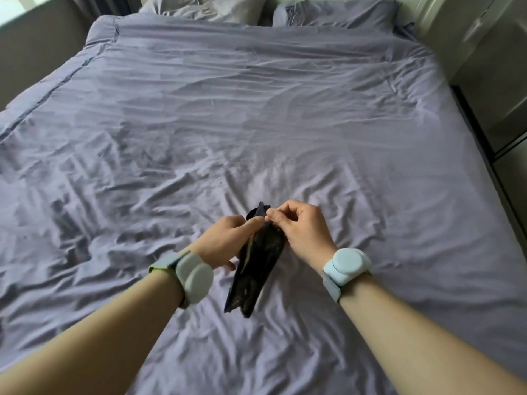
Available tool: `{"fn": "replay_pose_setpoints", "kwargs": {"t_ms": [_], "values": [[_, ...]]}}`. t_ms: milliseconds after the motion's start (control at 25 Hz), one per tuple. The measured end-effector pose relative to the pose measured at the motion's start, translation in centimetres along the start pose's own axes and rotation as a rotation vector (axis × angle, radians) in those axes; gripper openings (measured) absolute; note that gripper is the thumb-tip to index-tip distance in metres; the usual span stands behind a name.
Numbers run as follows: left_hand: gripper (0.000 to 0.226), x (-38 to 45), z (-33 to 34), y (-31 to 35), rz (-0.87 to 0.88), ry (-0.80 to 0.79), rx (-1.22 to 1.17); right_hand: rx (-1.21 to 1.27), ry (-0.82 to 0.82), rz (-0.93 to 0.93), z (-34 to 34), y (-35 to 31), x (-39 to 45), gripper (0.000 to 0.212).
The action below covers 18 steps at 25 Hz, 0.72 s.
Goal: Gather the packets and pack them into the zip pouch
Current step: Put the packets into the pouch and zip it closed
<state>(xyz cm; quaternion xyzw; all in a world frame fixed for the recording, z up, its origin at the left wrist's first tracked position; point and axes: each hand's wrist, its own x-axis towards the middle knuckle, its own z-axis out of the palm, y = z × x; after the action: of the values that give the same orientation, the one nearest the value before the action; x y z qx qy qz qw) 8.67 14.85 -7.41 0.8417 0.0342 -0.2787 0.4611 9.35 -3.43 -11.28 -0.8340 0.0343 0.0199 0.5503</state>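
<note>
A dark zip pouch hangs upright over the bed, held between both hands. My left hand grips its left side near the top. My right hand pinches the top edge of the pouch, thumb and fingers closed at the zip line. Pale shapes show through the pouch's dark side; I cannot tell what they are. No loose packets lie on the sheet in view. Both wrists wear pale round bands.
A wide bed with a wrinkled lilac sheet fills the view. Two pillows lie at the far end. A wall runs along the left, and cabinet fronts stand close along the right edge.
</note>
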Motion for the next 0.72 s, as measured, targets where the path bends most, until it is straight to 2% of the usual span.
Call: {"fn": "replay_pose_setpoints", "kwargs": {"t_ms": [40,120,240,320,400,520,640,720], "values": [[0.036,0.4,-0.4,0.3,-0.089,-0.033,-0.068,0.017,-0.046,-0.02,0.3,-0.3,-0.4,0.023],[0.027,0.7,-0.9,0.3,-0.089,-0.13,-0.072,-0.044,-0.085,-0.055,0.5,-0.5,-0.7,0.02],[0.013,-0.6,-1.0,-1.1,-0.003,-0.446,0.1,-0.192,0.138,-0.063,-0.6,1.2,0.6,0.023],[0.011,-1.0,-1.1,-1.9,-0.072,-0.61,0.245,-0.169,0.206,0.008,-2.2,2.8,1.5,0.031],[0.019,-0.6,-0.6,-2.2,-0.088,-0.531,0.322,-0.055,0.154,0.089,-2.6,3.8,1.3,0.036],[0.02,-0.1,1.0,-2.2,0.048,-0.376,0.371,0.096,0.068,0.096,-1.6,5.1,-0.3,0.029],[0.02,-0.2,2.2,-2.6,0.057,-0.462,0.333,0.253,0.134,0.278,-1.8,7.2,-1.4,0.037],[0.021,-0.6,2.5,-3.1,0.04,-0.431,0.282,0.11,0.105,0.376,-2.8,9.2,-2.6,0.034]]}}
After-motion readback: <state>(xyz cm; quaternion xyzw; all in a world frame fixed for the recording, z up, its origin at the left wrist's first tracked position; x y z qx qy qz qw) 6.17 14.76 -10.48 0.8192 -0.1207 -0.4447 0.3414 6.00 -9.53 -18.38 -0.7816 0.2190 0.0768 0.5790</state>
